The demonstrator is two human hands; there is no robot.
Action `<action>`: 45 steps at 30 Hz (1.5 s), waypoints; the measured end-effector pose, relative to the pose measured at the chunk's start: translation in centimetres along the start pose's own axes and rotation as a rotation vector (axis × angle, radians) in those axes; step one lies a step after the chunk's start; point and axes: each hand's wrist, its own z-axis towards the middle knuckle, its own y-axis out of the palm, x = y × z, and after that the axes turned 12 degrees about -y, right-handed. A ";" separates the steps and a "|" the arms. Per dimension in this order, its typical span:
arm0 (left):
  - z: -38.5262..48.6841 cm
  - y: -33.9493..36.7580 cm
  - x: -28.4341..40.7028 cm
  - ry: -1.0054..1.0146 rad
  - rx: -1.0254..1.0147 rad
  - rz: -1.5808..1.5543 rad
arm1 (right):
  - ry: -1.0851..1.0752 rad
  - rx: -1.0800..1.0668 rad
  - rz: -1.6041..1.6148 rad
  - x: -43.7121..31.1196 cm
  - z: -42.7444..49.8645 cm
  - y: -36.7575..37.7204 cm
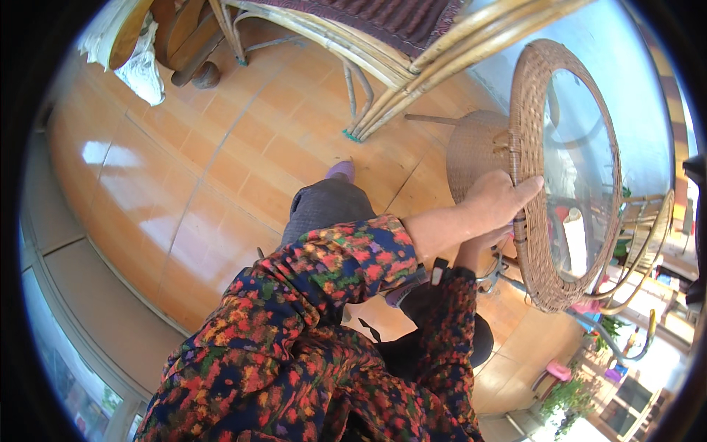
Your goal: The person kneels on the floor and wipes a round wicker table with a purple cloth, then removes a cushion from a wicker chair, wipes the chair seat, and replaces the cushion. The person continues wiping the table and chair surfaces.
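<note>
My left hand (494, 201) grips the woven rattan rim (527, 138) of a round, glass-centred panel, its thumb lying over the rim. The panel appears to stand nearly on edge, and its glass (577, 143) mirrors or shows a pale rolled thing and bright shapes. Just below, my right hand (491, 238) reaches to the same rim; its fingers are hidden behind the wicker, so its grip cannot be made out. Beyond my left hand sits a woven wicker body (478, 143) with a wooden rod (431, 119) sticking out leftward. Whether it joins the panel is unclear.
A bamboo seat frame (381, 110) with a dark red cushion (386, 22) is ahead. Wooden furniture (185, 41) with white cloth (141, 77) stands at upper left. A metal frame (500, 271), a bamboo chair (643, 243) and plants (569, 398) are to the right. Tiled floor (248, 138) is glossy.
</note>
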 end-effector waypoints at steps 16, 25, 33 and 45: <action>-0.5 0.1 1.2 -0.081 0.004 0.192 | 0.002 0.062 0.009 3.1 0.2 -2.7; -1.1 -1.3 2.3 -0.107 -0.121 0.126 | -0.362 -0.291 -0.111 -0.4 -1.9 8.6; -0.4 -0.4 1.3 -0.049 -0.049 0.101 | -0.204 0.067 0.113 -3.9 7.5 -3.1; -0.5 -0.7 1.6 -0.052 -0.085 0.141 | -0.379 -0.180 -0.267 -8.2 6.0 1.0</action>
